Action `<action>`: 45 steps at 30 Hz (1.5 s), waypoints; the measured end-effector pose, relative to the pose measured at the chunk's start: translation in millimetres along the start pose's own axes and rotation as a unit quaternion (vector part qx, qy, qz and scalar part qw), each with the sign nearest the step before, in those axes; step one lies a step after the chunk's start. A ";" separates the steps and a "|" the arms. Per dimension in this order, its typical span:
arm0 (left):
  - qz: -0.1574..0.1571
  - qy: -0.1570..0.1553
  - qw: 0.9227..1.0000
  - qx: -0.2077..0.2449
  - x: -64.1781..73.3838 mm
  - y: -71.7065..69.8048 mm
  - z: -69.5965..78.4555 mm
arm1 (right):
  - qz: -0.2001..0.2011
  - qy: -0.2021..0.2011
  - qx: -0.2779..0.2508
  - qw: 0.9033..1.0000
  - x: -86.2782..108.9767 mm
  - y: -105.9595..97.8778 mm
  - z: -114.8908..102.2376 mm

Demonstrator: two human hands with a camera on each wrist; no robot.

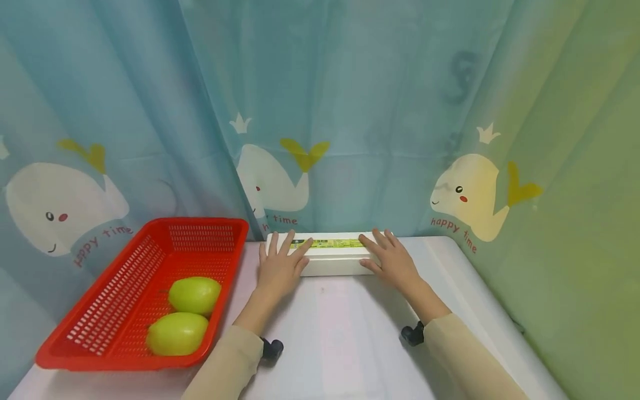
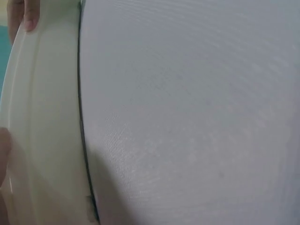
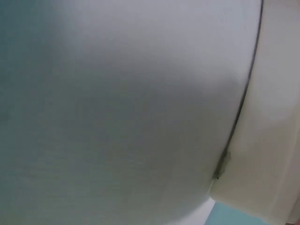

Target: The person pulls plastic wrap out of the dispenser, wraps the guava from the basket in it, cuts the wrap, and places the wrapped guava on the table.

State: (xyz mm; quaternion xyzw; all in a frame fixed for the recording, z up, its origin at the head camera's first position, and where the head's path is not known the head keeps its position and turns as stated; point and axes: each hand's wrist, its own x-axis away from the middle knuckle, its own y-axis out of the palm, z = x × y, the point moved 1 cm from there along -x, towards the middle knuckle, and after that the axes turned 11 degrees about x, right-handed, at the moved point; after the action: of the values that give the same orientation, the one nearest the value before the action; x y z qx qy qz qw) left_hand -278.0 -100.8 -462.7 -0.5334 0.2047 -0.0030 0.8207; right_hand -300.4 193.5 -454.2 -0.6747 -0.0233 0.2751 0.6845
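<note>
A long white box (image 1: pixel 332 266) with a yellow-green printed label on top lies at the back of the table, against the curtain. My left hand (image 1: pixel 279 269) rests on its left end, fingers spread over the lid. On the right end lies my right hand (image 1: pixel 396 265), its fingers spread too and its thumb by the front face. The left wrist view has the box's front face (image 2: pixel 54 103) running up the left side, with fingertips at two places along it. One corner of the box (image 3: pixel 258 159) appears in the right wrist view, where the right hand is almost wholly hidden.
To the left stands a red plastic basket (image 1: pixel 235 266) holding two yellow-green oval fruits (image 1: pixel 177 333). A pale cloth covers the table (image 1: pixel 335 339). Behind and to the right hang curtains (image 1: pixel 370 139) with whale prints.
</note>
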 end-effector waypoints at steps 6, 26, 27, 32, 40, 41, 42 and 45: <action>-0.020 -0.022 1.000 0.005 -3.6 -1.1 3.3 | -0.016 -0.007 -0.012 1.000 -1.9 -5.1 1.7; -0.031 -0.058 0.997 0.032 -12.1 -18.5 12.4 | 0.012 -0.033 -0.045 0.998 -4.8 -14.2 4.6; -0.030 -0.057 0.997 0.030 -13.3 -19.5 12.6 | 0.018 -0.031 -0.041 0.999 -5.0 -14.6 4.6; -0.037 -0.063 0.997 0.022 -18.5 -23.7 11.8 | 0.070 -0.020 -0.026 0.997 -5.6 -16.2 -0.4; -0.041 -0.065 0.997 0.020 -23.2 -30.2 12.1 | 0.219 -0.069 -0.014 0.973 -0.4 -13.3 -17.2; -0.041 -0.064 0.997 0.022 -24.2 -30.9 12.5 | 0.229 -0.074 -0.014 0.970 0.5 -12.9 -18.1; -0.043 -0.064 0.997 0.023 -25.2 -31.6 13.0 | 0.238 -0.078 -0.014 0.968 1.3 -12.2 -18.7; -0.052 -0.065 0.996 0.026 -27.9 -33.3 13.8 | 0.252 -0.088 -0.012 0.964 2.9 -9.6 -18.9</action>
State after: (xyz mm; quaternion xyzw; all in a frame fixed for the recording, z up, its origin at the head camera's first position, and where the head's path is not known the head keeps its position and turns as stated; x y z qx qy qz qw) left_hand -291.8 -96.9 -419.5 -0.5208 0.1224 -0.0164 0.8447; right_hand -287.0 178.1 -447.9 -0.6402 0.0840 0.4965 0.5801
